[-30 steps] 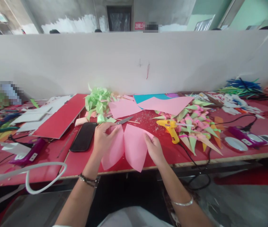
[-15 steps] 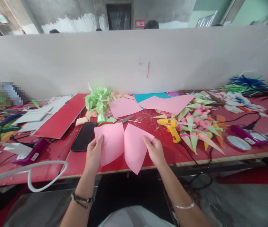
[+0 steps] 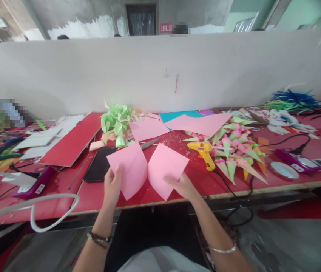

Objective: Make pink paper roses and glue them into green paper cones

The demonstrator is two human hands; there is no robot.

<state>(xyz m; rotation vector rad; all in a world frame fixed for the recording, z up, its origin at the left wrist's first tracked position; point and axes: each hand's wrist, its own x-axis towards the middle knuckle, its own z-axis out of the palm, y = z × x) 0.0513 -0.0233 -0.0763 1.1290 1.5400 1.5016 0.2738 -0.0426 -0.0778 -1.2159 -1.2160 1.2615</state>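
Left hand [image 3: 112,185] gripping one pink paper sheet [image 3: 128,169], right hand [image 3: 181,186] gripping another pink sheet [image 3: 166,168], both raised just above the red counter [image 3: 92,192], edges touching, near scissors [image 3: 149,144].

Bare forearms; dark beaded bracelet [image 3: 99,239], silver bangle [image 3: 222,249].

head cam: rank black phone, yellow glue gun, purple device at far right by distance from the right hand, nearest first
1. Yellow glue gun: just up and right of the right hand, on the red table.
2. Black phone: on the left, beyond the left hand and the pink paper.
3. Purple device: far right, near the table's edge.
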